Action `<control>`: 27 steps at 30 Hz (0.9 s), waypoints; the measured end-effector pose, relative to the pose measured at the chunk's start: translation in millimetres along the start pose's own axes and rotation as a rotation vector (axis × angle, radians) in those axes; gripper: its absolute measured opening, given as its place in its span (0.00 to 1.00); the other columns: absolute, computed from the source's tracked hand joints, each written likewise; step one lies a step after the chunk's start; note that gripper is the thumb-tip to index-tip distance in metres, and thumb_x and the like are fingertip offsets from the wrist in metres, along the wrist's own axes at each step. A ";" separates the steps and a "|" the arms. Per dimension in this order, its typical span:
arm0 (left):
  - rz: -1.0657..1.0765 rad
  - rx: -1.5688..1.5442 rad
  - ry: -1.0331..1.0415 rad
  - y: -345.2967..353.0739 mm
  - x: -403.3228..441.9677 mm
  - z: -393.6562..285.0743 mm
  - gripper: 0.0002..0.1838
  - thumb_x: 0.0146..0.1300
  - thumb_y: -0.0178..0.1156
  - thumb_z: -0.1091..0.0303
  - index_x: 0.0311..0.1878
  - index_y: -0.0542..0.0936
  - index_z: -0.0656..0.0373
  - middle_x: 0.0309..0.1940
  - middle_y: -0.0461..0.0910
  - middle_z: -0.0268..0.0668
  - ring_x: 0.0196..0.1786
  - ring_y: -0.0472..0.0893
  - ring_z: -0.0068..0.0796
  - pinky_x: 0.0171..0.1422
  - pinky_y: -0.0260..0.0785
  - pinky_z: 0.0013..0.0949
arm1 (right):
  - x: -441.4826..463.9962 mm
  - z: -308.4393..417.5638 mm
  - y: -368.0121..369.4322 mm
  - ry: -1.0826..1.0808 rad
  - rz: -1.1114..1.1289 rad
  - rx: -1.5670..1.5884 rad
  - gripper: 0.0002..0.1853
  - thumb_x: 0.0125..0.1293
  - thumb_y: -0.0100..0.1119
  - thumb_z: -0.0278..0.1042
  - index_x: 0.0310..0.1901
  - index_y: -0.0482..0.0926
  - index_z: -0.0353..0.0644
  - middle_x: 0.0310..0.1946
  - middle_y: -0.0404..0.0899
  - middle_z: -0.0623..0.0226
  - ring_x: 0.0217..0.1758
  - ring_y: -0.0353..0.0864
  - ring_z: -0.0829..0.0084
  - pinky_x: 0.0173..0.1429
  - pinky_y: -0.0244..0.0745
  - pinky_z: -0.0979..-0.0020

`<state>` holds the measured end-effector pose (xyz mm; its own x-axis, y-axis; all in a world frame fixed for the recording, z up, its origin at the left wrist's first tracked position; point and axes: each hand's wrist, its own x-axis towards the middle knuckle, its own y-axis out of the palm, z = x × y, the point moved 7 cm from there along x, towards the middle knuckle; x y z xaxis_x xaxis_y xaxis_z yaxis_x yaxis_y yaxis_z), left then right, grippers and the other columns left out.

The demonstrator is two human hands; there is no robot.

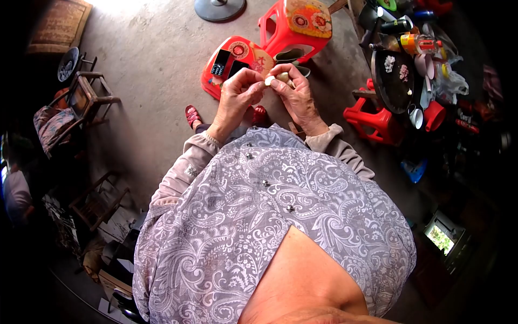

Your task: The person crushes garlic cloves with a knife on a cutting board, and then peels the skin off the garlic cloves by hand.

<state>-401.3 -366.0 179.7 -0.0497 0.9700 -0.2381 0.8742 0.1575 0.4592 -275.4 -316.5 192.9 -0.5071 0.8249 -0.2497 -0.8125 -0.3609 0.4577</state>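
Note:
In the head view, my two hands meet in front of my body, above a low red stool (209,81). A small white piece that looks like a garlic clove (269,80) sits between the fingertips. My right hand (298,99) pinches it with thumb and forefinger, and more pale, clove-like pieces (287,78) show within its curled fingers. The thumb and forefinger of my left hand (236,101) are pinched together at the clove's left side. Whether they grip the clove or a bit of its skin is too small to tell.
A dark phone-like object (220,62) lies on the low stool. Behind it stands a taller red stool (307,24), with shoes (290,55) beside it. At right, a round dark tray (393,94) bears whitish and pinkish heaps, near bottles (418,43). Wooden chairs (94,97) stand at left.

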 end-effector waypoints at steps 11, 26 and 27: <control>-0.048 0.104 0.044 1.7 -0.2 -5.1 0.09 0.66 0.65 0.67 0.41 0.77 0.61 0.30 0.77 0.27 0.29 0.72 0.10 0.32 0.65 0.17 | -1.9 -5.8 -0.5 0.038 0.034 0.105 0.08 0.68 0.60 0.24 0.48 0.78 0.38 0.43 0.80 0.70 0.47 0.80 0.81 0.53 0.77 0.79; -0.070 0.089 -0.042 -0.4 -0.5 -2.6 0.07 0.68 0.62 0.69 0.41 0.78 0.64 0.29 0.80 0.29 0.28 0.75 0.12 0.32 0.69 0.18 | -1.4 -6.7 1.6 0.070 0.034 0.097 0.09 0.69 0.58 0.23 0.49 0.79 0.34 0.41 0.83 0.67 0.43 0.81 0.80 0.51 0.79 0.78; -0.062 0.097 -0.031 -0.3 0.1 -2.2 0.07 0.68 0.62 0.69 0.40 0.78 0.64 0.29 0.81 0.29 0.28 0.75 0.12 0.32 0.69 0.18 | -1.6 -6.6 1.5 0.071 0.032 0.093 0.09 0.69 0.58 0.23 0.49 0.79 0.34 0.41 0.83 0.67 0.43 0.81 0.80 0.51 0.79 0.78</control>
<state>-402.6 -365.5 181.4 -0.0912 0.9526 -0.2903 0.9127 0.1965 0.3582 -277.8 -321.2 188.3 -0.5538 0.7796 -0.2924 -0.7673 -0.3414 0.5429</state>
